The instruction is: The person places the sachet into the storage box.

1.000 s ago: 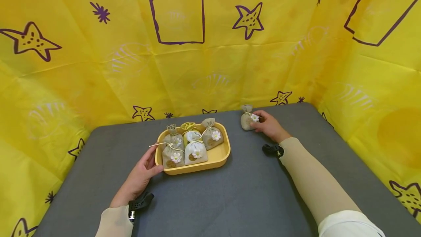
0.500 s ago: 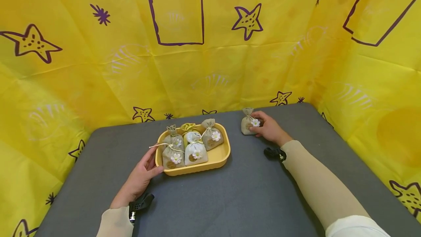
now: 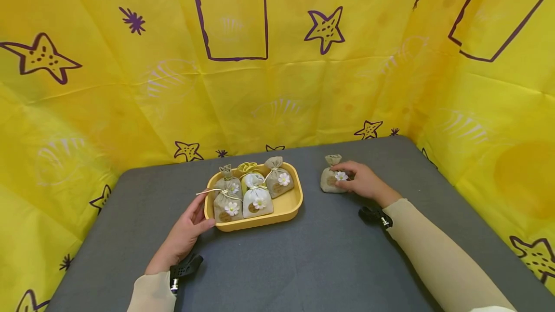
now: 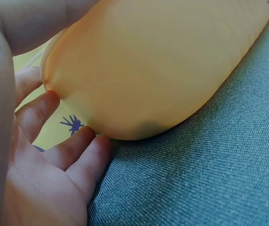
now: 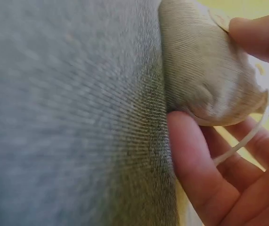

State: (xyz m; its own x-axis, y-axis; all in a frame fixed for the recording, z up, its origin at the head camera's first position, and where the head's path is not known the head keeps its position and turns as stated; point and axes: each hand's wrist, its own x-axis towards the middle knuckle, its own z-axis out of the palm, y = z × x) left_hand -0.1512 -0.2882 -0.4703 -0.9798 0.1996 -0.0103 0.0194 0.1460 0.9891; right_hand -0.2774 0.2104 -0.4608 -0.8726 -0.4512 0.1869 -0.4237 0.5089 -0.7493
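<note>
My left hand (image 3: 184, 235) grips the left end of a yellow tray (image 3: 260, 224), its thumb at the near corner. In the left wrist view the fingertips press against the tray's wall (image 4: 139, 70). Several small drawstring sachets lie in the tray: greyish-beige ones (image 3: 229, 201) at the left, a white one (image 3: 257, 201) in the middle, a yellow one (image 3: 248, 167) behind it and a beige one (image 3: 279, 184) at the right. To the right of the tray, my right hand (image 3: 362, 182) holds another beige sachet (image 3: 328, 184), upright, with a white flower on its front.
The grey cloth-covered table (image 3: 277, 264) reaches back to a yellow curtain (image 3: 286, 85) printed with purple starfish, which also runs along both sides. Inside the tray, bare floor (image 3: 287, 204) shows at the near right corner.
My right hand has drawn the sachet towards me and slightly to the right along the table. The left hand and the tray have stayed in place.
</note>
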